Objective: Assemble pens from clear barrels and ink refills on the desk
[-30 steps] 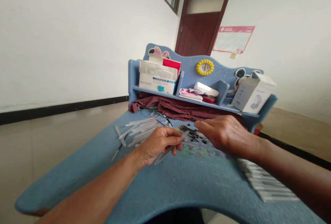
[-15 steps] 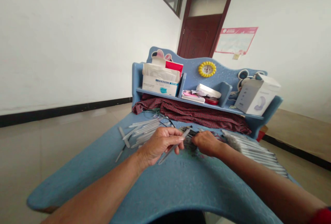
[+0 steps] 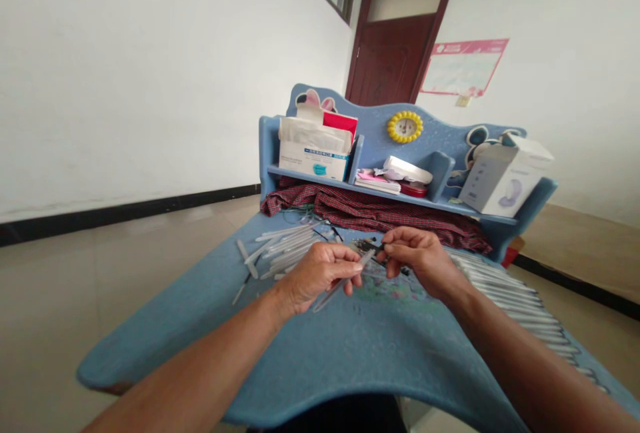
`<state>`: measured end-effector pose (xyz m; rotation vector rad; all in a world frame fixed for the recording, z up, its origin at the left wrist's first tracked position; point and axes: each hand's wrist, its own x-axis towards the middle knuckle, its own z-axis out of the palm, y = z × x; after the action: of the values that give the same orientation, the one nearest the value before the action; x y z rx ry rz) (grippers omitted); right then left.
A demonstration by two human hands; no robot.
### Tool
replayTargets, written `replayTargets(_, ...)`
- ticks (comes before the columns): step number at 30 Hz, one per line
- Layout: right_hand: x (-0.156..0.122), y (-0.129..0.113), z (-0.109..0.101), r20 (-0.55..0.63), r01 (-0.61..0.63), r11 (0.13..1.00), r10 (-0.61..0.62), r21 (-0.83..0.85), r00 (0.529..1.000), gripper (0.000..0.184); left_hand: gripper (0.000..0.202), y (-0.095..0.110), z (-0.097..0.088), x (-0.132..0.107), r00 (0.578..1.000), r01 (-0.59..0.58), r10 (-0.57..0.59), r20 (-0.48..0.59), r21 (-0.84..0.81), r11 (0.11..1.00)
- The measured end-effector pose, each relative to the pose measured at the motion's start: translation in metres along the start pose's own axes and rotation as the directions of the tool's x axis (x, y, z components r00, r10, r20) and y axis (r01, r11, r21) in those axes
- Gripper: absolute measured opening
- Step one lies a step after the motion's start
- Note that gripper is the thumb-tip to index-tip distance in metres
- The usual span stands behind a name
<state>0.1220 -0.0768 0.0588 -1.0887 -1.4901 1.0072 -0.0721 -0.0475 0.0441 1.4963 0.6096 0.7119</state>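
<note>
My left hand point(image 3: 324, 273) is closed around a translucent plastic tube point(image 3: 330, 295), slim like a pen barrel, tilted with its upper end toward my right hand. Thumb and fingers of my right hand point(image 3: 420, 258) are pinched together beside that end; something small and dark shows at the fingertips, too small to name. Below and behind the fingers lies a cluster of small dark parts point(image 3: 367, 245) on the blue desk point(image 3: 350, 353). Left of my left hand is a loose pile of similar translucent tubes point(image 3: 287, 250).
Many tubes with dark ends lie in a row point(image 3: 520, 306) at the right, beside my right forearm. A checked cloth point(image 3: 350, 210) is bunched along the back under a shelf holding a mask box point(image 3: 313, 156), papers point(image 3: 377, 183) and a white carton point(image 3: 503, 180).
My right hand has risen from the dark parts, its fingertips now pinched near the tube's upper end. My left hand keeps its hold on the tube. The view has shifted slightly.
</note>
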Motion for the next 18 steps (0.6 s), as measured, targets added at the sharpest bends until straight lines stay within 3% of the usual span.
replayTargets(2, -0.006, -0.001, 0.003, 0.024, 0.008, 0.983, -0.013, 0.181, 1.000, 0.022, 0.017, 0.000, 0.001, 0.000, 1.000, -0.002, 0.002, 0.009, 0.011, 1.000)
replayTargets(4, -0.008, 0.001, 0.006, 0.044, -0.001, 0.969, -0.010, 0.247, 0.999, 0.022, 0.016, 0.000, 0.001, 0.000, 1.000, -0.005, 0.004, 0.015, 0.020, 1.000)
replayTargets(18, -0.007, 0.013, 0.013, 0.058, -0.031, 0.942, 0.013, 0.334, 0.998, 0.023, 0.012, -0.001, 0.001, 0.001, 1.000, -0.003, 0.002, 0.015, 0.059, 0.998)
